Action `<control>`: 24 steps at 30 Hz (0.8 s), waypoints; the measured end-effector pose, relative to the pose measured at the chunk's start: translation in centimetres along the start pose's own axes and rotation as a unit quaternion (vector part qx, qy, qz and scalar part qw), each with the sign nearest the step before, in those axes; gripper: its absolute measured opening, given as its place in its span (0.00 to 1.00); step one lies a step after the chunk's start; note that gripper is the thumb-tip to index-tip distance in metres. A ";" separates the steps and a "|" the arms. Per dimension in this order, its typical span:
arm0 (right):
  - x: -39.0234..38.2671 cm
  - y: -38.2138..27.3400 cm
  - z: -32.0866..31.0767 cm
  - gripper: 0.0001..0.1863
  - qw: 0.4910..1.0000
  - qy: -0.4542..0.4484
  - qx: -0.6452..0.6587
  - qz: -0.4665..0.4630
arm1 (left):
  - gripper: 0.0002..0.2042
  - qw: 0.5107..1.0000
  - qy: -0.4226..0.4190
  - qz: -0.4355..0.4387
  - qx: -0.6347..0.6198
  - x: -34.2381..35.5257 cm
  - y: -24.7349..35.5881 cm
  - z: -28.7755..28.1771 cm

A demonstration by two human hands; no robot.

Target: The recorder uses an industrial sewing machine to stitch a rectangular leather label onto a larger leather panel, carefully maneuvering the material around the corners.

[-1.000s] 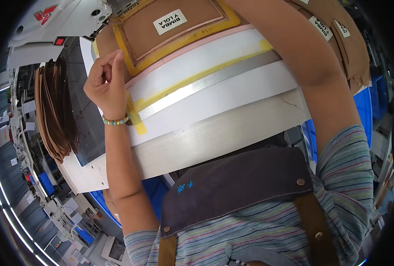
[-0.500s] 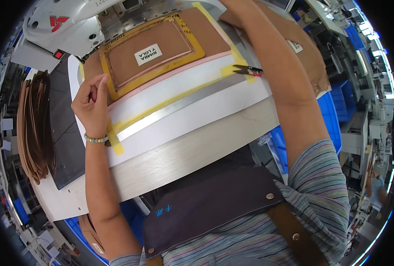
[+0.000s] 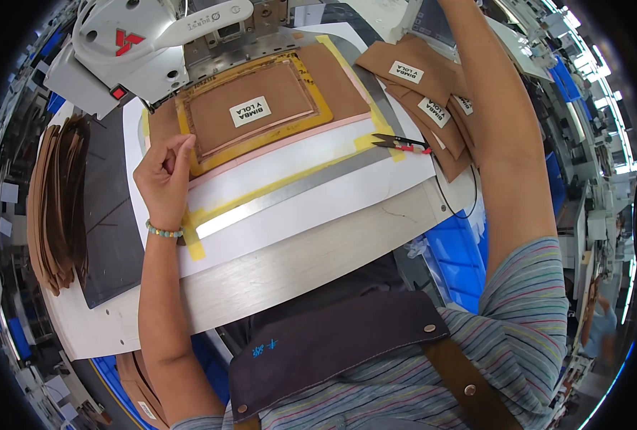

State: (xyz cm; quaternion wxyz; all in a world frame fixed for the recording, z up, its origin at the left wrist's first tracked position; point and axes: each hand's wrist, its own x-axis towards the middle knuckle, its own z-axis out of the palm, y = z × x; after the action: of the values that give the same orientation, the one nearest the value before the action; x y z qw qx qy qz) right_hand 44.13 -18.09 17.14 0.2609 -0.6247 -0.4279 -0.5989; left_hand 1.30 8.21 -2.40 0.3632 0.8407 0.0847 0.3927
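Note:
My left hand point(image 3: 166, 172), wearing a bead bracelet, has curled fingers, thumb and index together at the lower-left corner of a yellow template frame point(image 3: 317, 106); what they hold, if anything, is hidden. Inside the frame lies a brown piece point(image 3: 283, 93) with a white label, over a taped white and silver board point(image 3: 290, 150). Behind it is the white sewing machine head point(image 3: 118, 64). My right forearm point(image 3: 508, 143) reaches past the top edge beside a small screen point(image 3: 429, 18); that hand is out of view. Black-bladed snips point(image 3: 408, 145) lie right of the frame.
A pile of brown strips point(image 3: 53, 201) stands on the dark left surface point(image 3: 107, 244). Labelled brown pieces point(image 3: 397, 57) are fanned out at right. The pale table edge point(image 3: 290, 251) curves before me. Blue bins point(image 3: 455, 261) are below, and a person point(image 3: 605, 322) is at the far right.
My right arm has reached further up and right, uncovering more of the fanned brown pieces and the screen. The view has shifted. My left hand stays curled at the frame's corner.

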 end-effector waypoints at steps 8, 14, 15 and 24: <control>-10.9 0.9 7.8 0.18 0.845 -0.494 0.155 0.137 | 0.04 0.999 -0.027 0.017 -0.028 1.4 1.6 1.8; -11.0 -10.4 10.5 0.20 0.738 -0.494 0.351 0.296 | 0.03 1.000 -0.004 -0.017 0.016 -0.7 0.1 -0.9; -11.6 -9.1 9.8 0.19 0.756 -0.467 0.352 0.293 | 0.03 1.000 -0.014 -0.013 0.007 -0.4 0.4 -0.6; -12.4 -3.8 6.9 0.07 0.902 -0.371 0.054 0.212 | 0.03 0.999 -0.022 -0.029 0.029 -0.3 0.5 -0.7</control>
State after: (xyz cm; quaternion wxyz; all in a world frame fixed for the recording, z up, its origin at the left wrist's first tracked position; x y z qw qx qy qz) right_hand 45.60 -13.20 3.36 0.2377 -0.8625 -0.3828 -0.2302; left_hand 0.50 8.12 -1.97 0.3518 0.8564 0.1124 0.3608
